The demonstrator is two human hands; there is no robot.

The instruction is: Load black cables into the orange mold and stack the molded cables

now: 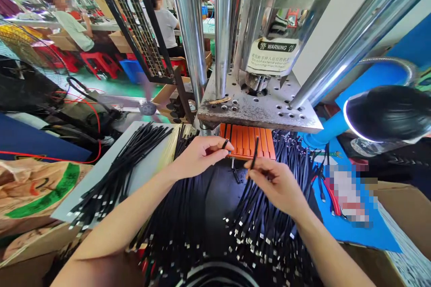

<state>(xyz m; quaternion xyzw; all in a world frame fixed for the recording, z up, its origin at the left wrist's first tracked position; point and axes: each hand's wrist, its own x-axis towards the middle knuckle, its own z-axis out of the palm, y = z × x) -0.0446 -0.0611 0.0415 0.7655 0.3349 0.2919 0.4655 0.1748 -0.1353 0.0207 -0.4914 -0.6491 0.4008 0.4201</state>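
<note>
My left hand (202, 154) pinches a short black cable end at the front left edge of the orange slotted fixture (247, 141). Just right of it, my right hand (272, 181) holds a black cable (255, 154) between thumb and fingers, its tip pointing up in front of the fixture. Black cables with silvery connector ends (262, 219) hang in a thick bundle below my right hand. Another bundle (182, 206) lies beneath my left forearm. The fixture sits under a metal press plate (256, 110).
More black cables (124, 166) lie on a grey board at left. Steel columns (190, 22) rise above the plate. At right are a black-shaded lamp (390, 112) and red-handled pliers (332, 195) on a blue surface. Two people sit in the background.
</note>
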